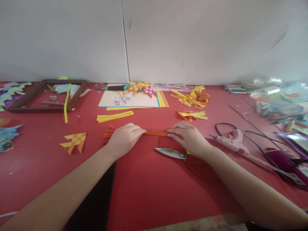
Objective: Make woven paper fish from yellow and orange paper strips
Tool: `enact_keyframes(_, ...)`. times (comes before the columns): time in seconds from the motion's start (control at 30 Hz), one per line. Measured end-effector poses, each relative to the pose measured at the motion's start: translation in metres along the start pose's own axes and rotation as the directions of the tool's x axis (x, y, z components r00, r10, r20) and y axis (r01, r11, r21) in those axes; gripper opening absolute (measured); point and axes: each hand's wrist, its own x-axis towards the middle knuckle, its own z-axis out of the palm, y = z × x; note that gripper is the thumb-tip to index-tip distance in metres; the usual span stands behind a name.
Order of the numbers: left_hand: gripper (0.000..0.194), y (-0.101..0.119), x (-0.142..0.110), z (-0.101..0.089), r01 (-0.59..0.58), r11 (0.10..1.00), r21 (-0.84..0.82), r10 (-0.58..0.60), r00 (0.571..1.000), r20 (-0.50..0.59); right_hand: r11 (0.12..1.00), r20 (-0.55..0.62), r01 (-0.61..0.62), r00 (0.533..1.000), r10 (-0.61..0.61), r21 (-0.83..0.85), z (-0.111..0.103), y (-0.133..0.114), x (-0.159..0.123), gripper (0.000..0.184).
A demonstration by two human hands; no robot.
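Between my two hands a narrow bundle of orange paper strips [156,133] stretches just over the red tabletop. My left hand [126,139] pinches it near the middle, and loose strip ends fan out to its left. At the right end, the fingers of my right hand [186,136] are closed on the strips. Scissors [170,153] lie under my right wrist, blades pointing left, handles partly hidden. Just beyond my left hand rests a stack of yellow paper strips [115,116]. A woven yellow and orange paper fish [75,141] lies to the left.
A pink glue gun [232,141] with its cord lies at right. Paper sheets [134,100] hold small googly eyes near the wall, beside a green-and-black-handled cutter [116,88]. A brown frame [45,110] stands back left. Paper scraps [192,96] sit back right.
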Motion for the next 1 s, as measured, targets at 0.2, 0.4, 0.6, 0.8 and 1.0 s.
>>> enact_keyframes(0.2,0.023,0.000,0.000,0.000,0.003,1.000,-0.001,-0.003,1.000,-0.012,1.000,0.075,0.017,0.997,-0.018,0.010,0.000,-0.003,-0.001,0.024)
enact_keyframes(0.4,0.025,-0.001,0.000,0.000,-0.006,1.000,0.010,0.006,1.000,-0.005,0.996,0.121,-0.087,0.989,0.088,-0.006,-0.009,0.008,-0.002,0.021)
enact_keyframes(0.6,0.024,0.000,0.001,-0.002,0.030,1.000,0.002,-0.030,0.999,0.023,0.991,0.135,-0.112,0.986,0.102,0.072,-0.014,0.013,-0.001,0.017)
enact_keyframes(0.8,0.024,0.000,0.001,-0.005,0.067,0.998,0.021,-0.068,0.997,0.029,0.988,0.147,-0.133,0.982,0.121,0.076,-0.015,0.017,-0.001,0.018)
enact_keyframes(1.0,0.029,-0.008,-0.002,-0.017,0.122,0.989,0.079,-0.132,0.981,0.140,0.982,0.206,-0.184,0.963,0.172,0.038,-0.022,0.029,-0.002,0.018)
